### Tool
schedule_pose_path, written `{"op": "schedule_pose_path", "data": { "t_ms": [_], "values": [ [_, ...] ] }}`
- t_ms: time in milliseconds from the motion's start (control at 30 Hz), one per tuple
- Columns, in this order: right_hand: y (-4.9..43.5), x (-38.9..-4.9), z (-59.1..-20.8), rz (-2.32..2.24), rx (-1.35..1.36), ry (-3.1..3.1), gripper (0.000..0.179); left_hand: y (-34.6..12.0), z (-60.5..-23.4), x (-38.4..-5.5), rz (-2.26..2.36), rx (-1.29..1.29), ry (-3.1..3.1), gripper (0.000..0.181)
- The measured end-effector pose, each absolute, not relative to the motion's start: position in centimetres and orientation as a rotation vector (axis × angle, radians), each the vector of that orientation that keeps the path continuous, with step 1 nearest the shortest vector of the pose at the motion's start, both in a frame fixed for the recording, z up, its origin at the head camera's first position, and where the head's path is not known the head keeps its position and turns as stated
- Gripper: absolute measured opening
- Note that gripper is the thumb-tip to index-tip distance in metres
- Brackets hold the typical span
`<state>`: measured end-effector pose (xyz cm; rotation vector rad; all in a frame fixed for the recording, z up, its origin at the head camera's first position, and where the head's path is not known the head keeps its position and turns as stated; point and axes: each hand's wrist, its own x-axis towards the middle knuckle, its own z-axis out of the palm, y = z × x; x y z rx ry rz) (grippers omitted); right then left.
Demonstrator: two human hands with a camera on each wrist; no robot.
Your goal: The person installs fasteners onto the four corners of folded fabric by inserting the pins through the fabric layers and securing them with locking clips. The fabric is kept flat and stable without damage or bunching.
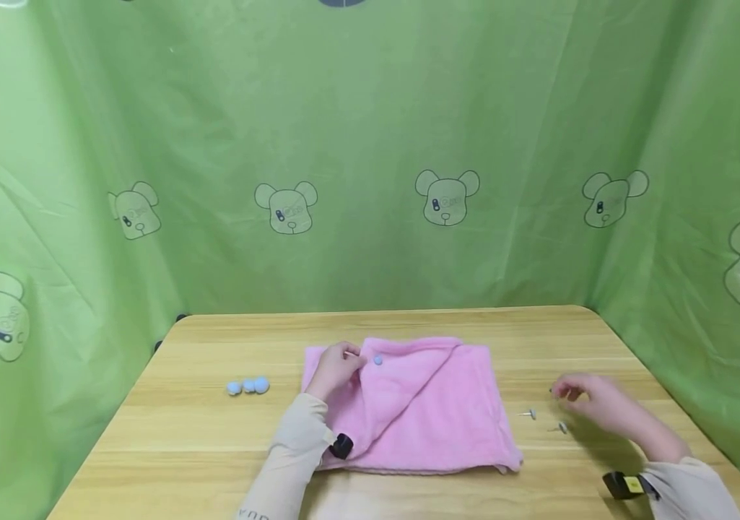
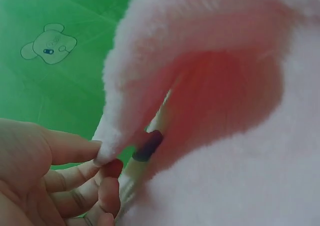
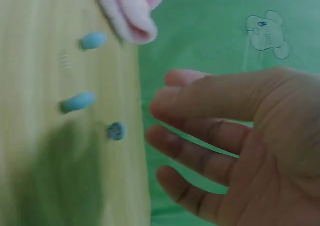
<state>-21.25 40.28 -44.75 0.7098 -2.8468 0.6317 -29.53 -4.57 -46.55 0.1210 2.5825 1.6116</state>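
Note:
My left hand (image 1: 338, 368) pinches the edge of a folded pink fleece cloth (image 1: 447, 412) between thumb and fingers. In the left wrist view that edge is lifted, and a gap opens under the fabric. A small round blue cap (image 1: 378, 360) sits on the cloth just right of those fingers. My right hand (image 1: 597, 404) hovers over the right of the table with loosely bent fingers, nothing between them. Near it lie several small blue-headed pins, one pin (image 1: 531, 414) closer to the cloth, another pin (image 1: 562, 427) nearer me, and a third pin (image 3: 116, 131) in the right wrist view.
Blue round caps (image 1: 261, 385) lie in a short row on the wooden table (image 1: 168, 440), left of the cloth. Green curtains (image 1: 370, 253) printed with bear heads surround the table at the back and sides.

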Motion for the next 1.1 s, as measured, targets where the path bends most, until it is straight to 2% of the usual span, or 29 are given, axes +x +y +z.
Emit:
{"op": "schedule_pose_path", "data": {
  "t_ms": [267,500,633,800,967,1100],
  "values": [
    [40.4,-20.8,-46.1,0.749,0.887,-2.893,0.028,-4.6,-45.4,-29.1,1.647,0.155,2.647,0.032],
    [39.9,-20.8,-46.2,0.824,0.870,-2.961,0.036,-3.4,-41.6,-27.3,1.657,0.403,2.710,0.027],
    [39.9,-20.7,-46.3,0.822,0.852,-3.003,0.032,-1.3,-40.4,-25.6,1.591,0.575,2.665,0.023],
    [40.3,-20.6,-46.1,0.856,0.849,-3.040,0.024,2.7,-41.1,-23.4,1.459,0.759,2.530,0.019],
    [40.3,-20.6,-46.0,0.913,0.843,-3.062,0.020,6.0,-42.3,-21.6,1.005,0.995,2.564,0.018],
    [40.2,-20.7,-46.1,0.955,0.879,-3.049,0.019,7.3,-43.3,-20.2,0.768,1.065,2.555,0.016]
  ]
}}
